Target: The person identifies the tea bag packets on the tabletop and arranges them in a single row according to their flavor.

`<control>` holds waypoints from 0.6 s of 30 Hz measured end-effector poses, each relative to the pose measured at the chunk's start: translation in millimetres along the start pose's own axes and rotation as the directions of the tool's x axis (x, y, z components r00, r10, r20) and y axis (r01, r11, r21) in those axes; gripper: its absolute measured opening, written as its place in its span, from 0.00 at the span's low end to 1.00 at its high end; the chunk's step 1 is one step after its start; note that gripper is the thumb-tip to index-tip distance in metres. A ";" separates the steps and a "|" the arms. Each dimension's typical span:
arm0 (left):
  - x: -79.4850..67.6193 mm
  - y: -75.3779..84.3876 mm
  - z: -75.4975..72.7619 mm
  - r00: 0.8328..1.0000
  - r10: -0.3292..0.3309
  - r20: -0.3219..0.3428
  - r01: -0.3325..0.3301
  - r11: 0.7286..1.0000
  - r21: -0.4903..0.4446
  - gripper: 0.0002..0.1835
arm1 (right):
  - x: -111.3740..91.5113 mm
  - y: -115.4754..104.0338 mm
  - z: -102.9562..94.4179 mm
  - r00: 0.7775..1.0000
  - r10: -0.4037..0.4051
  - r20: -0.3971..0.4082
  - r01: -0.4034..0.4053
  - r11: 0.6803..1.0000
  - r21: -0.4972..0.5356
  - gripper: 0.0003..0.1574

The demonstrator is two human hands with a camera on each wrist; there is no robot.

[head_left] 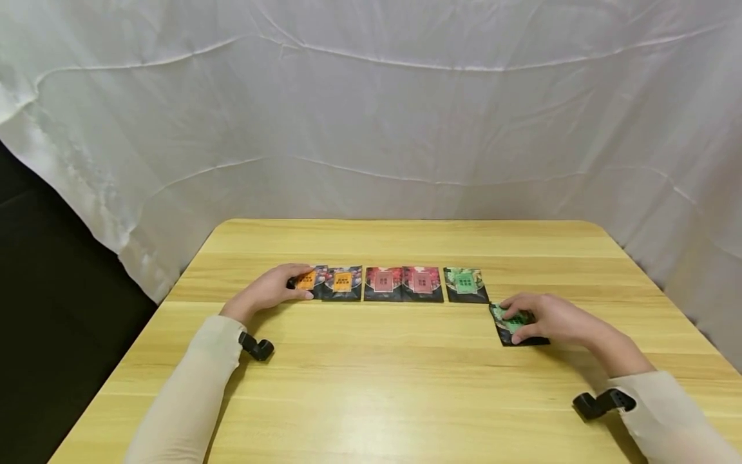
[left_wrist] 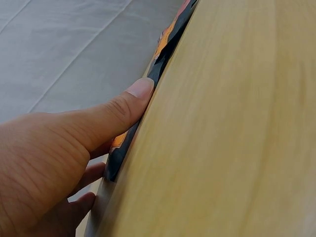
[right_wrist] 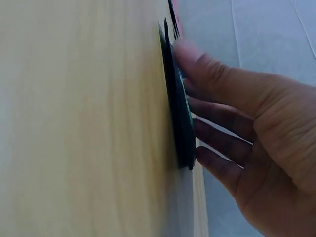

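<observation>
At the left end of a row of flat packets, my left hand (head_left: 270,288) rests on a black packet with an orange label (head_left: 305,280). In the left wrist view the thumb (left_wrist: 118,111) lies straight along that packet's near edge. A second orange-labelled packet (head_left: 342,283) overlaps it. Further right, my right hand (head_left: 553,320) holds a green-labelled packet (head_left: 503,332) by thumb and fingers, nearer the front than the row. The right wrist view shows this packet (right_wrist: 180,113) edge-on, its face partly covered by the fingers. Another green-labelled packet (head_left: 466,285) lies just up and left of it.
Two red-labelled packets (head_left: 384,285) lie side by side mid-row, between the orange and green ones. Everything lies on a light wooden table (head_left: 359,374). White cloth (head_left: 371,129) hangs behind the table's back edge. Each wrist wears a black camera mount (head_left: 257,348).
</observation>
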State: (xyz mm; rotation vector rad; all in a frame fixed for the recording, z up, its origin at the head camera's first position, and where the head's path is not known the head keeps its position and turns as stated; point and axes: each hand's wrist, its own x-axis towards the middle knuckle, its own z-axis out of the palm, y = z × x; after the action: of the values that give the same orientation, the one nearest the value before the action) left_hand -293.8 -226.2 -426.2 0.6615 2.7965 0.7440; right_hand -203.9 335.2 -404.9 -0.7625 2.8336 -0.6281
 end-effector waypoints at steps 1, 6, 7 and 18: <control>0.1 0.1 -0.1 1.000 0.001 -0.001 -0.001 1.000 0.002 0.43 | 0.3 1.3 0.5 1.000 -0.004 -0.004 0.004 1.000 -0.007 0.24; -0.3 1.3 -0.4 1.000 0.001 0.000 -0.001 1.000 0.014 0.43 | 0.2 7.5 1.9 0.999 -0.038 -0.033 0.036 0.998 -0.047 0.31; -0.4 1.2 -0.2 1.000 0.000 0.001 0.000 1.000 0.016 0.43 | 0.0 8.7 2.1 0.999 -0.041 -0.035 0.039 0.998 -0.049 0.33; -0.4 1.1 -0.4 1.000 -0.004 -0.002 0.004 1.000 0.004 0.43 | -1.1 21.2 -1.8 0.999 0.008 -0.053 -0.010 0.999 -0.040 0.45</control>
State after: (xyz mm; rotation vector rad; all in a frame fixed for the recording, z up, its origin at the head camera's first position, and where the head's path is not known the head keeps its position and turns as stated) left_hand -293.1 -225.7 -425.2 0.6560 2.8014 0.7389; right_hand -212.9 353.1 -412.4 -0.7498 2.9047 -0.6010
